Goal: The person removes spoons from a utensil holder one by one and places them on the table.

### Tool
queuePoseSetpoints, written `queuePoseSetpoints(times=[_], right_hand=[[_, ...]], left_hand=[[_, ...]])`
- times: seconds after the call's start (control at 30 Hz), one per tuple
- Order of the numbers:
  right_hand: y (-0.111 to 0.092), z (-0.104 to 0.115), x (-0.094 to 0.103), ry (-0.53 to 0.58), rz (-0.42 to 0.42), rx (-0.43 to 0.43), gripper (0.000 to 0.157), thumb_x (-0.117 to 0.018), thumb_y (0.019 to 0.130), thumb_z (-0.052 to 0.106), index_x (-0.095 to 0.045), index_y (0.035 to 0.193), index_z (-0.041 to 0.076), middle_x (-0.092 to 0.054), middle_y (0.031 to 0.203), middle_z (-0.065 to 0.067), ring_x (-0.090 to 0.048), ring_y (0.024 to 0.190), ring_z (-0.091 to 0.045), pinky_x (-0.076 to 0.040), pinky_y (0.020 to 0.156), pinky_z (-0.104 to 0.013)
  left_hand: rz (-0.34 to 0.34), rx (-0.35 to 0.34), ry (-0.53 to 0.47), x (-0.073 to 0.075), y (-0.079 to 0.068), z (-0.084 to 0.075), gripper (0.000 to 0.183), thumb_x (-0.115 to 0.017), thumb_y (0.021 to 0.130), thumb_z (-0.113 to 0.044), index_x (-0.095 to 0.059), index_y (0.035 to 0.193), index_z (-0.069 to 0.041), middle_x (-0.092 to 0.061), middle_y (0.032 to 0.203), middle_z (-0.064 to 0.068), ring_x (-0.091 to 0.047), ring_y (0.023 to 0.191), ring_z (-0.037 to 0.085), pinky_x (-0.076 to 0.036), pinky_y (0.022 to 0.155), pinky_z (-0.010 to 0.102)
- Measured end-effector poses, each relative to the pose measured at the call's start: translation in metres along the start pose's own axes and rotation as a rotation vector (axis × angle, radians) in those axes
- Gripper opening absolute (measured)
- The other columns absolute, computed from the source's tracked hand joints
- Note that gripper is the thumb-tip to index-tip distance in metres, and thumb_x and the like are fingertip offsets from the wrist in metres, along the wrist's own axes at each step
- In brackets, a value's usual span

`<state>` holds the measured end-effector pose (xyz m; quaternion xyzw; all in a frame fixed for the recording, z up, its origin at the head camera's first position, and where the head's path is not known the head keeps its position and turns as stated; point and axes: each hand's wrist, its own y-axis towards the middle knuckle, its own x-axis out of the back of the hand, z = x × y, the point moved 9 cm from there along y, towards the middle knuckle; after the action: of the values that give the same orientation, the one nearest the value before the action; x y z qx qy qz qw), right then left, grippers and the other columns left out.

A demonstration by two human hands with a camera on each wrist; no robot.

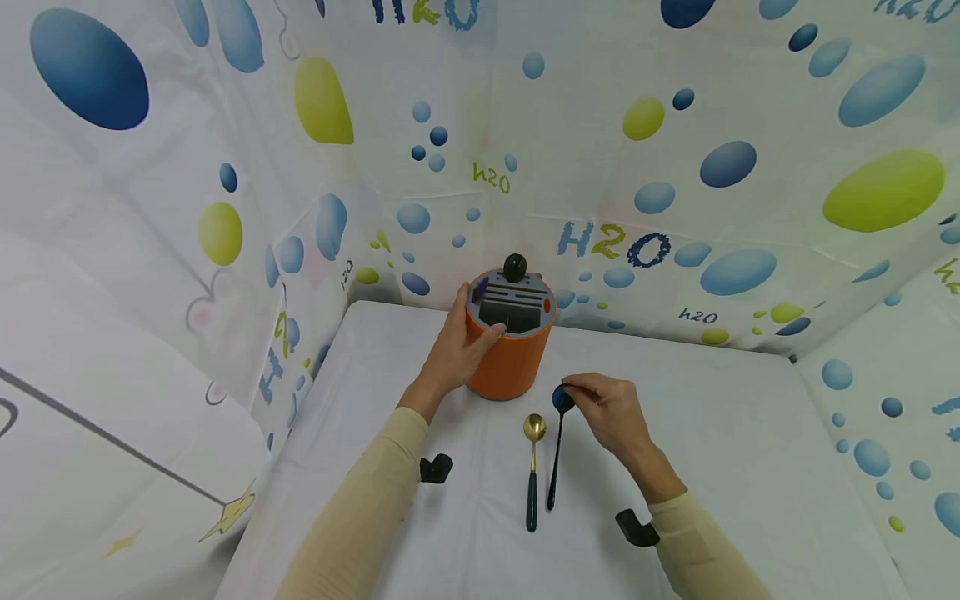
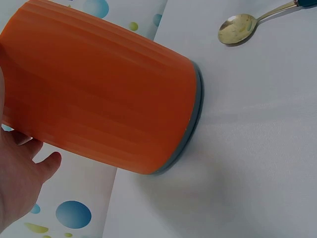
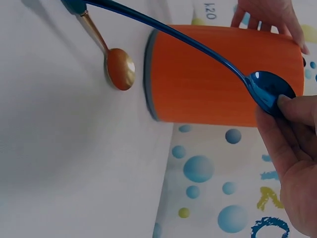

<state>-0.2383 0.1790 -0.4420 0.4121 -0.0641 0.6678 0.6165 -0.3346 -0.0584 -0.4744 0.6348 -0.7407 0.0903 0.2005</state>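
My left hand (image 1: 457,348) holds an orange ribbed canister (image 1: 510,367) near its top, fingers at its left side and thumb by the rim. The canister's grey top has dark slots, a larger dark opening and a black ball knob (image 1: 514,267). My right hand (image 1: 611,414) pinches a glossy dark-blue long-handled spoon (image 3: 269,89) by its bowl, the handle pointing back toward me. To the left of that spoon, a gold spoon (image 1: 534,428) with a dark handle lies on the table. In the left wrist view, the canister (image 2: 109,89) hides part of my left hand (image 2: 20,173).
A white cloth covers the table (image 1: 697,442). Behind and at the sides hang white sheets (image 1: 487,100) printed with blue and green spots and lettering. The canister stands near the table's back edge. Black bands (image 1: 637,528) project beside both wrists.
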Motion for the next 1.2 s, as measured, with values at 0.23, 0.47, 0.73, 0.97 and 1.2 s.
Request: queuePoseSetpoints(times=[0.23, 0.47, 0.73, 0.97, 1.2], right_hand=[[-0.004, -0.013, -0.007, -0.017, 0.066, -0.091, 0.014, -0.072, 0.095, -0.001, -0.08, 0.106, 0.003, -0.081, 0.1, -0.01, -0.078, 0.083, -0.02, -0.064, 0.073, -0.027], [-0.003, -0.027, -0.013, -0.031, 0.128, -0.16, 0.012, -0.073, 0.095, 0.003, -0.081, 0.105, 0.003, -0.081, 0.098, -0.01, -0.077, 0.081, -0.018, -0.064, 0.072, -0.031], [-0.01, -0.048, -0.028, 0.018, 0.223, -0.336, 0.015, -0.07, 0.098, 0.007, -0.08, 0.109, 0.003, -0.08, 0.102, -0.012, -0.077, 0.083, -0.016, -0.065, 0.078, -0.036], [-0.013, -0.062, -0.035, 0.04, 0.253, -0.386, 0.013, -0.07, 0.098, 0.006, -0.079, 0.107, 0.002, -0.08, 0.098, -0.011, -0.076, 0.082, -0.016, -0.064, 0.077, -0.034], [-0.018, -0.077, -0.043, 0.073, 0.272, -0.406, 0.013, -0.07, 0.096, 0.004, -0.079, 0.105, 0.0, -0.08, 0.097, -0.013, -0.077, 0.081, -0.018, -0.063, 0.071, -0.028]], left_hand=[[0.0, 0.004, 0.002, 0.0, 0.0, 0.001, 0.1, -0.058, 0.097, -0.068, 0.002, 0.168, -0.03, -0.017, 0.175, 0.001, -0.02, 0.16, 0.026, -0.022, 0.128, 0.058], [-0.002, -0.024, -0.012, 0.0, 0.001, -0.001, 0.098, -0.059, 0.098, -0.065, 0.001, 0.168, -0.031, -0.013, 0.175, -0.001, -0.016, 0.162, 0.023, -0.018, 0.129, 0.058], [-0.004, -0.028, -0.016, 0.0, 0.001, -0.001, 0.098, -0.059, 0.098, -0.064, 0.002, 0.168, -0.033, -0.013, 0.175, -0.003, -0.015, 0.162, 0.021, -0.018, 0.13, 0.056], [-0.002, -0.026, -0.018, 0.0, 0.0, 0.0, 0.098, -0.059, 0.098, -0.064, 0.001, 0.168, -0.031, -0.014, 0.175, -0.001, -0.017, 0.162, 0.024, -0.019, 0.129, 0.058], [0.0, -0.035, -0.03, 0.0, 0.0, -0.001, 0.097, -0.059, 0.098, -0.064, 0.002, 0.167, -0.036, -0.016, 0.175, -0.001, -0.018, 0.161, 0.023, -0.019, 0.129, 0.056]])
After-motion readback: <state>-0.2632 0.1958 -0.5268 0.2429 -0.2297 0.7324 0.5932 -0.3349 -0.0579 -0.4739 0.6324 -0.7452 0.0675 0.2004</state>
